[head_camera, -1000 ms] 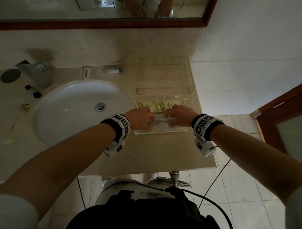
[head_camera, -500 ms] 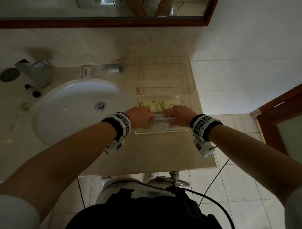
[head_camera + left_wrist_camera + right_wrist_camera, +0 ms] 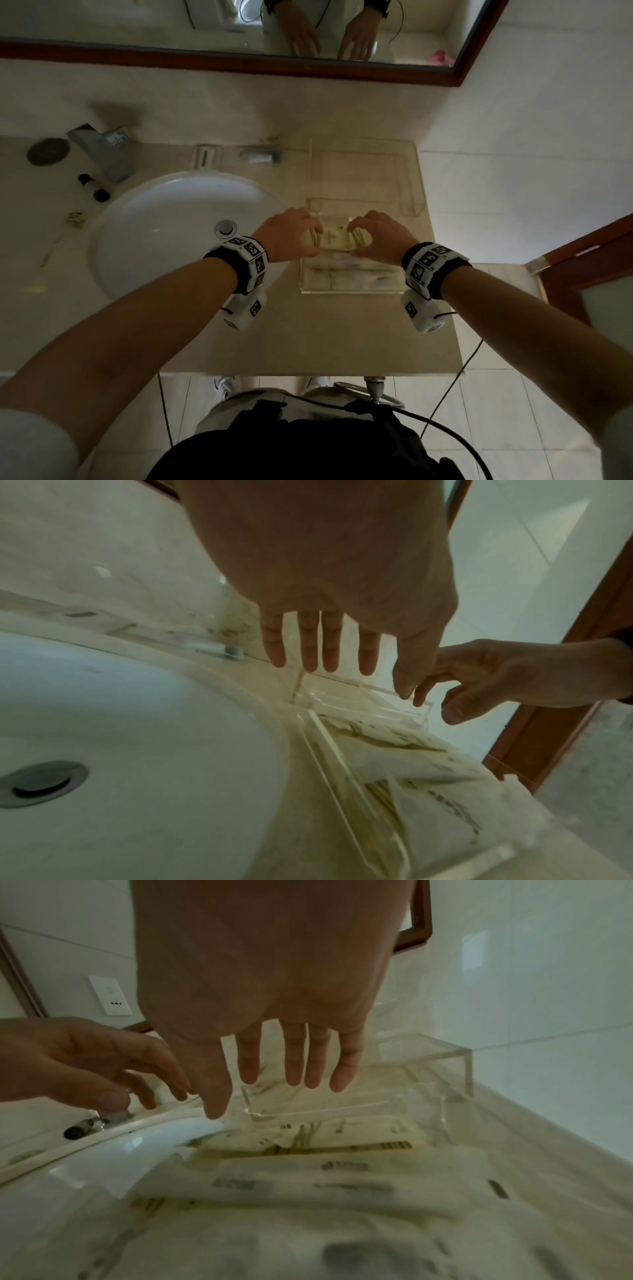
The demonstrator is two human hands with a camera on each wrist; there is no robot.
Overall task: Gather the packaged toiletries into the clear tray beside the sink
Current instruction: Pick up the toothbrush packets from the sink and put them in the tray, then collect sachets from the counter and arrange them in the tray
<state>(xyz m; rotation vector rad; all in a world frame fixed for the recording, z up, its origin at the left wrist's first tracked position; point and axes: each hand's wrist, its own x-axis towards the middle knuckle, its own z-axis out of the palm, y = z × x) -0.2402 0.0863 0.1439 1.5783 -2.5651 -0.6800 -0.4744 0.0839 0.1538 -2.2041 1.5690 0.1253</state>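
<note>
A low clear tray sits on the counter right of the sink. In it lie several white packets and, at the far end, a yellow packet. My left hand and right hand hover on either side of the yellow packet. The wrist views show the left hand's fingers and the right hand's fingers straight and holding nothing, above the packets and the tray rim.
A taller clear box stands behind the tray. Two small packets lie at the counter's back. The white sink, faucet and a dark-capped bottle are left. A wooden door is right.
Both hands left the white packets at the tray's near end, rose and moved toward the far end, now flanking the yellow packet with fingers straightened.
</note>
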